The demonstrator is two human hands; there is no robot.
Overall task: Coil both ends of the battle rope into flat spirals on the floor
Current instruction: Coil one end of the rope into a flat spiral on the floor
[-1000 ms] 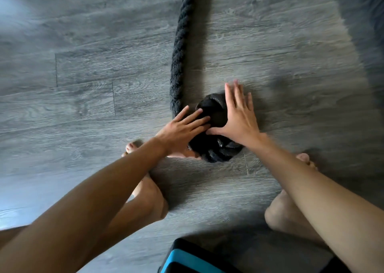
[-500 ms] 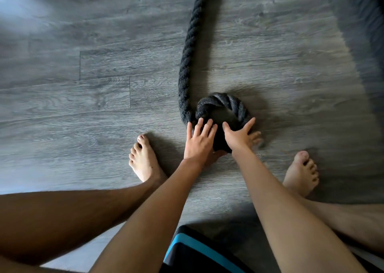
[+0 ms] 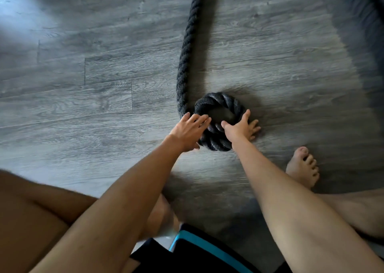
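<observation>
Vs half a second before: the battle rope (image 3: 184, 64) had kept roughly the same ring (image 3: 220, 99), but more of the near arc showed. The left hand (image 3: 188, 131) had turned, fingers pointing right across the ring's left rim instead of far. A second before, both hands covered a tight lump.

Left hand lay flat, fingers straight, gripping nothing. Right hand (image 3: 239, 128) was splayed wide on the ring's right side. Its thumb was on the near arc, index on the right arc, other fingertips on the floor (image 3: 83, 106) (nothing curled round the rope).

The rope ran from the far edge to the ring at mid-frame. Bare planks lay left of the rope and far right of the ring. Right foot (image 3: 303, 168) sat near right, apart from the ring. Dark blurred strip (image 3: 362, 23) at the far right corner; couldn't tell what.
</observation>
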